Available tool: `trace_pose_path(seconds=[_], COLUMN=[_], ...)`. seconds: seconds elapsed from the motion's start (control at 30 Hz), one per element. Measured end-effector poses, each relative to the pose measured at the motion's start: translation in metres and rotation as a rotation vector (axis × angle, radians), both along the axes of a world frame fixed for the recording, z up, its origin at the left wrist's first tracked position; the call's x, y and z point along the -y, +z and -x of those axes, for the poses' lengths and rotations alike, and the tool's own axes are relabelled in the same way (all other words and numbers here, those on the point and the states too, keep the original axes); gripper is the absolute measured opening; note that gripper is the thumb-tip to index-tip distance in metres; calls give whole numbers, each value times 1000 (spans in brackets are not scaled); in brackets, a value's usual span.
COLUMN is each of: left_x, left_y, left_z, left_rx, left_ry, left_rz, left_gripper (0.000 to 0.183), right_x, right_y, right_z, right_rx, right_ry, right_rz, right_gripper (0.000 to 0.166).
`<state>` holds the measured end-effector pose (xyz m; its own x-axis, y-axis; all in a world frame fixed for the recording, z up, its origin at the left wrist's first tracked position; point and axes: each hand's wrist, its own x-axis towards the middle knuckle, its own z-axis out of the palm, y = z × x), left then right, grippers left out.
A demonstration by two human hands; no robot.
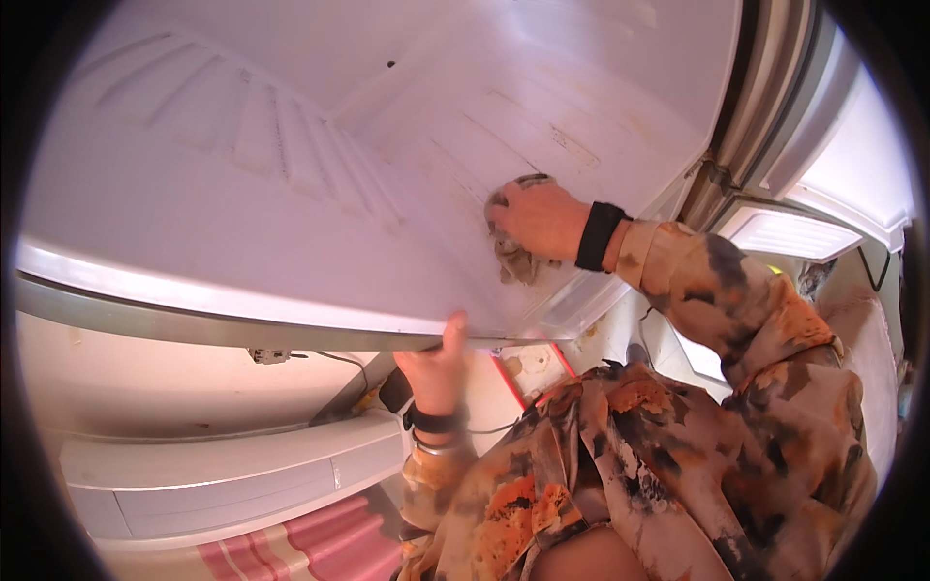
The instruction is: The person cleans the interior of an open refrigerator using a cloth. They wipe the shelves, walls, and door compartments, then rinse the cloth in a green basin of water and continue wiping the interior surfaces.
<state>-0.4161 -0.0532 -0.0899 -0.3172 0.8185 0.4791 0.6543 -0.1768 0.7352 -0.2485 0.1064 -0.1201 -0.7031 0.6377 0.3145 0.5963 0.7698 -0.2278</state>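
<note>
My right hand [541, 216] presses a crumpled, damp-looking grey-brown cloth [517, 263] against the ribbed inner surface of a white refrigerator compartment [254, 196]. Its fingers are bent over the cloth, and a black band circles the wrist. Brownish stains and a small rectangular mark [574, 145] show on the liner beyond the cloth. Lower down, my left hand [439, 370] grips the compartment's front edge [290, 336]. The left thumb lies on the white inner side, while the fingers are mostly hidden behind the grey outer side.
Open door parts with a white inner panel [795, 231] stand at the right, beside the grey frame [763, 94]. A small electrical switch [269, 356] with a cable is on the wall. At lower left are a long white wall unit [240, 479] and a pink-and-cream curtain [341, 537].
</note>
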Motion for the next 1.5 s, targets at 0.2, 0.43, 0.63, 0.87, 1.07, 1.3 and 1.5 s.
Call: trace_pose_path(seconds=[0.2,0.43,0.63,0.87,1.07,1.3,1.5], left_x=[-6,-8,3,-3,6,3,4], left_y=[-1,3,3,3,6,-3,-1], left_z=[-8,-14,-7,-10,-5,-2,-4], left_rx=[-71,41,39,22,67,32,-6], left_ry=[-48,-34,-36,-103,-71,-86,-96], left_rz=[-23,8,-11,18,48,61,86], left_gripper=[33,35,29,26,26,36,38], right_x=[-76,-127,-47,-35,-1,-86,-170], right_y=[-6,-62,38,137,147,147,140], right_z=[35,111,42,45,38,76,145], right_rx=[132,-148,-19,-926,-655,-586,-617], right_ry=[-50,-270,355,343,342,372,244], right_rz=[-162,-139,544,458,385,461,414], right_gripper=[16,14,26,42,24,24,37])
